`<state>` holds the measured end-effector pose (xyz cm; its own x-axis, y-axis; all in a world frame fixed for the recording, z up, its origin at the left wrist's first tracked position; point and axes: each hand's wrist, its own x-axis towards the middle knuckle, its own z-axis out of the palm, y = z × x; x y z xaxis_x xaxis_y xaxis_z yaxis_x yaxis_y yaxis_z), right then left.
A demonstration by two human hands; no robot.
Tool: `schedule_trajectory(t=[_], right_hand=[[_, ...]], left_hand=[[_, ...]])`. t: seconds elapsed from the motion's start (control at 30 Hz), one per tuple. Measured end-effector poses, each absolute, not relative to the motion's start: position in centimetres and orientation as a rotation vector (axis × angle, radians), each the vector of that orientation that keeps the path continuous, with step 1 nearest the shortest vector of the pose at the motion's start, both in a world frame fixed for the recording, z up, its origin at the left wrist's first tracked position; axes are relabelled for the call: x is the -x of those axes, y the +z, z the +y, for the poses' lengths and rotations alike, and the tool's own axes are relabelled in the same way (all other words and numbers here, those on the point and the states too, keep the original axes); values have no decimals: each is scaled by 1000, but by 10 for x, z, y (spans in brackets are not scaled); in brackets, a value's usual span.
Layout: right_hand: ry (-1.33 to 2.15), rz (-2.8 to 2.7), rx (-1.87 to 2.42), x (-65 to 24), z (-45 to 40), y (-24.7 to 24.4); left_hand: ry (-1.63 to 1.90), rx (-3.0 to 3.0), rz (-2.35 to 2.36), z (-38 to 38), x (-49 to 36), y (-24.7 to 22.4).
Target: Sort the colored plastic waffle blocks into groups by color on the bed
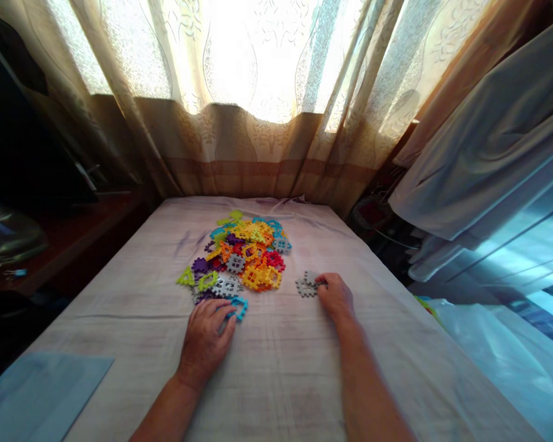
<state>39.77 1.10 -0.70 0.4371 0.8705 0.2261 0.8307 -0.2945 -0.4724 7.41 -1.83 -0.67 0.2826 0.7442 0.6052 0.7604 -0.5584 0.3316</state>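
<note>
My left hand (206,336) rests at the near edge of a heap of plastic interlocking pieces, palm down, its fingers spread and the fingertips over a blue square frame piece (242,308). Farther right, my right hand (337,297) has its fingers closed at the edge of a few grey interlocking pieces (306,286) that lie flat, apart from the heap. Its fingertips partly cover one of them. The heap mixes yellow pieces (252,277), a red piece (275,260), a purple piece (200,266), green pieces (185,277) and more grey pieces (227,286).
A pale cloth (276,380) covers the table. On its near left corner lies a light blue sheet (41,393). Patterned curtains (258,141) hang behind the far edge. Cloth (483,141) hangs at the right, above a clear plastic bag (498,350). A dark screen (23,135) stands left.
</note>
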Motion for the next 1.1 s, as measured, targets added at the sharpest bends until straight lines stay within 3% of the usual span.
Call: schedule_trajectory(t=[0.23, 0.53, 1.1], right_hand=[[-35, -1533, 1985, -366, 16, 6], [160, -2088, 1423, -243, 7, 19], [215, -2122, 1498, -215, 25, 11]], left_hand=[[-1386, 2243, -1667, -2, -50, 0], [-1667, 2041, -2137, 13, -28, -11], [-1636, 2154, -2051, 14, -32, -8]])
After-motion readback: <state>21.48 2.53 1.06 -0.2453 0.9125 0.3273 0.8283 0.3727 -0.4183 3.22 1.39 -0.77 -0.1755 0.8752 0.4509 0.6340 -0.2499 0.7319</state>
